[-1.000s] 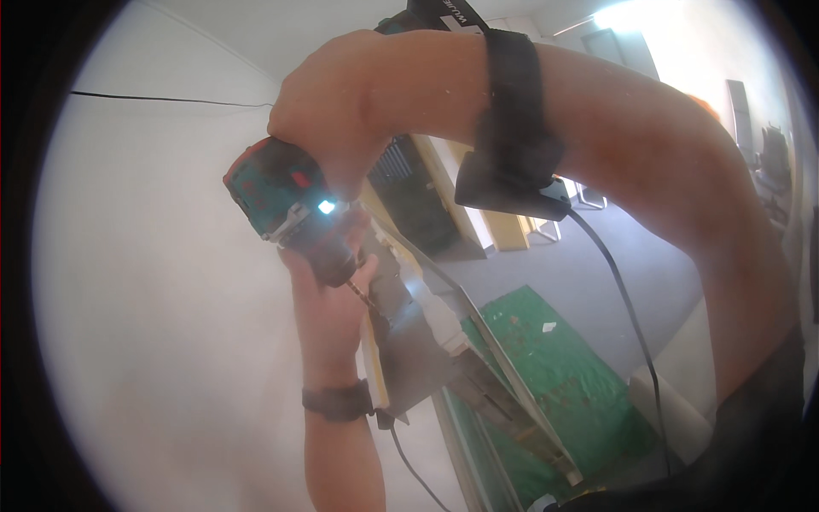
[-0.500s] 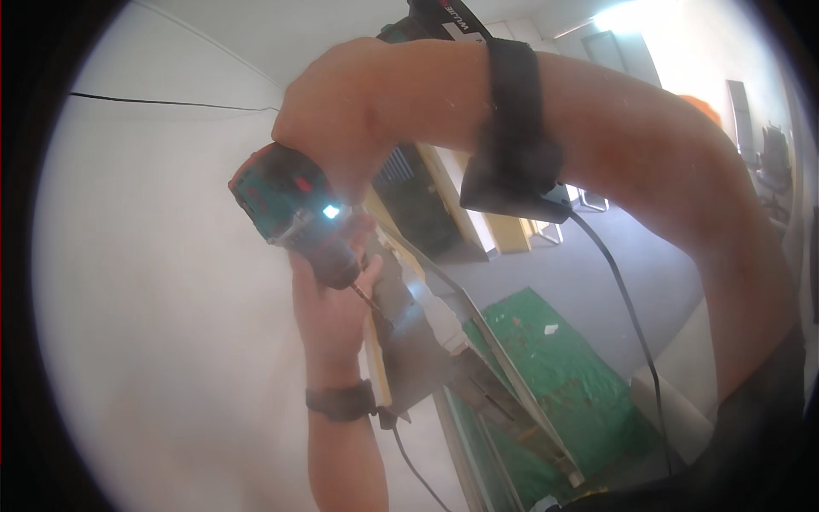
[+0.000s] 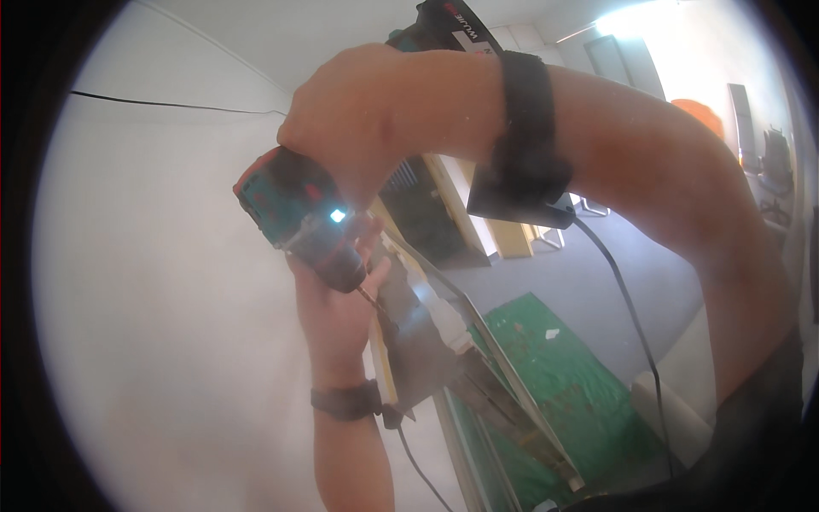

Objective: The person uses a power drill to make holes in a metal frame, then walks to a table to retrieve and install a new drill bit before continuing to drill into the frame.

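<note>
My right hand [image 3: 337, 119] grips a teal-and-black cordless drill [image 3: 283, 196], angled down to the right with its small light lit. Its thin bit [image 3: 368, 299] points at a dark grey panel [image 3: 414, 350] with a pale yellowish edge, and the tip appears to touch it. Below the drill is my left hand [image 3: 333, 316], fingers curled behind the drill's front beside the panel's upper part; what they grip is mostly hidden. Black straps with cables circle both wrists.
A white wall [image 3: 153, 282] fills the left. Long metal rails [image 3: 520, 401] run down beside the panel. Lower right are a green sheet [image 3: 572, 410] on the grey floor and a pale roll [image 3: 657, 405]. Yellow-edged openings [image 3: 512, 239], a chair [image 3: 775, 166] and an orange object [image 3: 698, 115] are farther back.
The drill and both hands appear slightly farther right and lower in the picture than a second ago, as does some of the background. Both grips look the same.
</note>
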Demonstrator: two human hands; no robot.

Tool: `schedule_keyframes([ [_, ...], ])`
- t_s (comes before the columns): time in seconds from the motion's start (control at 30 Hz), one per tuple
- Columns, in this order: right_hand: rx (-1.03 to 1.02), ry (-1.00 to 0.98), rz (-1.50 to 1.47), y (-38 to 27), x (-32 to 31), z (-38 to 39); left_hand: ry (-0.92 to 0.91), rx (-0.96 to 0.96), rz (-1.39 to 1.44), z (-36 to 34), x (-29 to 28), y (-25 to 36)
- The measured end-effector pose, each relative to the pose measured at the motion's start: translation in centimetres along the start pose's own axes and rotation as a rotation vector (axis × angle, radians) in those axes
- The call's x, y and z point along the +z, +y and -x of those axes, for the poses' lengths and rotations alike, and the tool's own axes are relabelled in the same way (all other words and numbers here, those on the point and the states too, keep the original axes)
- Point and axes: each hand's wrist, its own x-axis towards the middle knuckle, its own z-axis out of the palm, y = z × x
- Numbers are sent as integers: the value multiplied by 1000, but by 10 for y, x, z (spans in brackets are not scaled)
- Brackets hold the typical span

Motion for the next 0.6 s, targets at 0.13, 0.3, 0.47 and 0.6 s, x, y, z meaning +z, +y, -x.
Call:
schedule_keyframes([
  [0.13, 0, -7, 2, 3, 2, -1, -12, 1, 12, -1, 1, 1],
  [0.3, -3, -15, 26, 5, -3, 7, -40, -28, 59, 1, 8, -2],
  [0.47, -38, 51, -3, 0, 1, 0, -17, -13, 51, 3, -2, 3],
  [0.6, -66, -20, 7, 1, -12, 0, -12, 3, 54, 0, -2, -1],
])
